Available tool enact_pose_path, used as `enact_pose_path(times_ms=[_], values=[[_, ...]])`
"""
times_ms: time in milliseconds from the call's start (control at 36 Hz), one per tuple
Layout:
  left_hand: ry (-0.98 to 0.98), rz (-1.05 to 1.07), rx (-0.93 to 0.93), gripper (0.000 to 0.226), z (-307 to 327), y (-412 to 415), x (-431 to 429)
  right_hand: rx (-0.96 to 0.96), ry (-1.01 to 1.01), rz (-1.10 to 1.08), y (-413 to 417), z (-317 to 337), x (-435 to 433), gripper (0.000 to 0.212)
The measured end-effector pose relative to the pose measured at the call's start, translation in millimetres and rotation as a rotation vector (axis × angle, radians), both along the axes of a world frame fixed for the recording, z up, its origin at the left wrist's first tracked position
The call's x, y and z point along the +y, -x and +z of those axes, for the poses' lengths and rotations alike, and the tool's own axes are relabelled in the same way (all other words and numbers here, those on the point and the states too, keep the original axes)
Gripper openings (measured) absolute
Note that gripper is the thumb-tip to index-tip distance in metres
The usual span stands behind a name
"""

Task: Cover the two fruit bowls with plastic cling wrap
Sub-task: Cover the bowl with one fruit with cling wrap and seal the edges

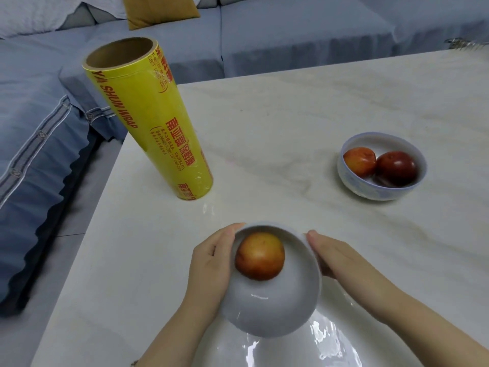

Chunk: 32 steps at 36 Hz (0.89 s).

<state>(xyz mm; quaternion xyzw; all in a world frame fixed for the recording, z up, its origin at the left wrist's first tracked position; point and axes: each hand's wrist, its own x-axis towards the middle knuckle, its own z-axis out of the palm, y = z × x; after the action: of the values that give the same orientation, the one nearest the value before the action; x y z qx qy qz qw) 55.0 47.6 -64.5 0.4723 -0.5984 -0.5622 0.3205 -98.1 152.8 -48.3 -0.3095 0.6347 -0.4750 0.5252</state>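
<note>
Near bowl (275, 308): white, at the front edge of the surface (291, 123), bottom centre of view, rim tipped a bit toward the camera. One orange-red fruit (259, 256) inside, sitting against the far-left wall. Left hand (209, 260) cups the bowl's left side, fingers (227, 235) curled round the outer wall up to the rim. Right hand (333, 258) grips the right side, thumb (317, 238) laid along the wall just below the rim; the rest of its fingers are hidden behind the bowl. A glossy wrinkled patch (330, 340) runs under and in front of the bowl. It's probably a sheet of cling film on the surface, but the glare stops me confirming that. Can't tell if the bowl rests on it or is held just above. Far bowl (352, 181): white with a faint blue pattern, upright, well apart to the right and further back. It holds two fruits touching each other: lighter fruit (359, 161) left, dark red fruit (396, 168) right. Cling wrap roll (148, 120): yellow with red print, standing on end near the surface's left edge, open cardboard core up. Beyond the surface there's a blue-covered sofa (291, 35) with a mustard cushion (158, 9) at the top.
</note>
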Motion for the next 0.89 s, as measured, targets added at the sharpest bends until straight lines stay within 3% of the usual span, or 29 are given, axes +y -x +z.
enact_pose_path(times_ms=[56,222,333,500,639,722,889], values=[[-0.051,0.078,0.026,0.038,-1.2,4.9,4.4,-0.035,0.060,-0.092,-0.8,-1.0,3.8,0.033],[-0.168,0.095,0.026,0.037,-4.3,10.8,10.9,-0.085,0.071,-0.213,0.6,-2.0,3.5,0.026],[-0.162,0.013,-0.002,0.014,-0.7,2.8,-2.0,-0.135,0.067,-0.243,1.7,-1.5,-2.7,0.022],[-0.126,-0.164,-0.059,0.026,14.8,5.6,-27.0,-0.034,0.035,-0.143,5.2,5.0,-18.2,0.016],[-0.066,-0.309,-0.079,0.016,15.4,8.4,-19.6,0.165,0.000,-0.078,13.6,15.6,-33.2,0.005],[-0.077,-0.293,-0.020,0.030,15.7,6.4,-15.6,0.295,-0.112,-0.007,18.9,22.9,-42.2,0.016],[-0.010,-0.302,-0.070,0.026,12.2,3.4,-12.4,0.351,-0.274,0.250,24.2,37.4,-51.7,0.033]])
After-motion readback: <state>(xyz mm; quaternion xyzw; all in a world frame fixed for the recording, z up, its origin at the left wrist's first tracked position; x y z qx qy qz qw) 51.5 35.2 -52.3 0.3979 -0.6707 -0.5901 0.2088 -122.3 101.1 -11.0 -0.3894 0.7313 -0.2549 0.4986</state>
